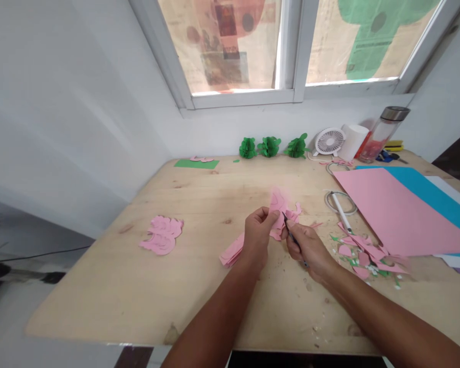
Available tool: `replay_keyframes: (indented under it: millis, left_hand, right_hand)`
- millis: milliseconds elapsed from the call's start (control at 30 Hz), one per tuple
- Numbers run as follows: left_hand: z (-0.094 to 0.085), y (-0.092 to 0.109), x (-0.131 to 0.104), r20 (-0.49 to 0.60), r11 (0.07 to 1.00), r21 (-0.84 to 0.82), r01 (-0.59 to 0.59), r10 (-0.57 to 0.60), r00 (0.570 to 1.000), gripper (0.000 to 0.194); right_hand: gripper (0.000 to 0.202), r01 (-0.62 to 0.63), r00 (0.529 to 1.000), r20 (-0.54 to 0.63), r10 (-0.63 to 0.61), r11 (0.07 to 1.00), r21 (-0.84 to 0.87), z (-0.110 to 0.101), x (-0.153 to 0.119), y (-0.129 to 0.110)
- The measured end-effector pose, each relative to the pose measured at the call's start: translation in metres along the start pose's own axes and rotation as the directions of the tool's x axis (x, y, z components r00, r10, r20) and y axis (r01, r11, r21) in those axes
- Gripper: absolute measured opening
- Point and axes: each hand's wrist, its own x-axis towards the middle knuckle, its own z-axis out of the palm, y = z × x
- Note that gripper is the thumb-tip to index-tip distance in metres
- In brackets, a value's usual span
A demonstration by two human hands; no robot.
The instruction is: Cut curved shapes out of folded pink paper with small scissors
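Pinched in my left hand (258,230) is a piece of pink paper (278,199), held upright over the table, with a curved outline on it. My right hand (308,248) grips a slim dark cutting tool (296,244), its tip against the paper's lower right edge. Whether it is a knife or small scissors I cannot tell. Cut pink scraps hang behind my fingers. Under my left wrist lies a folded strip of pink paper (232,250). Farther left rests a small pile of scalloped pink paper cutouts (163,235).
Offcuts (368,255) and a white pen-like tool (341,213) lie to the right, beside large pink sheets (402,209) and blue sheets. Along the wall stand green paper figures (269,146), a small fan (329,141) and a bottle (383,134). A green sheet (195,164) lies back left.
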Motion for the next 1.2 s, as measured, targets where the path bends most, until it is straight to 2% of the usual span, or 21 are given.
replay_keyframes:
  millis: [500, 1000, 1200]
  left_hand:
    - [-0.0008, -0.0011, -0.0006, 0.069, 1.000, 0.019, -0.004, 0.002, 0.998, 0.022]
    - [-0.0005, -0.0007, -0.0014, 0.051, 1.000, -0.004, 0.013, -0.013, 0.999, 0.021]
    - [0.0000, 0.0006, -0.0013, 0.004, 1.000, -0.010, -0.003, 0.003, 1.000, 0.018]
  right_hand:
    - [0.039, 0.009, 1.000, 0.025, -0.009, 1.000, -0.019, -0.0030, 0.0005, -0.0004]
    - [0.039, 0.005, 1.000, 0.002, -0.005, 1.000, -0.024, -0.0018, -0.0004, -0.0016]
    - [0.038, 0.001, 1.000, -0.003, -0.001, 1.000, -0.020, -0.0014, 0.0002, -0.0003]
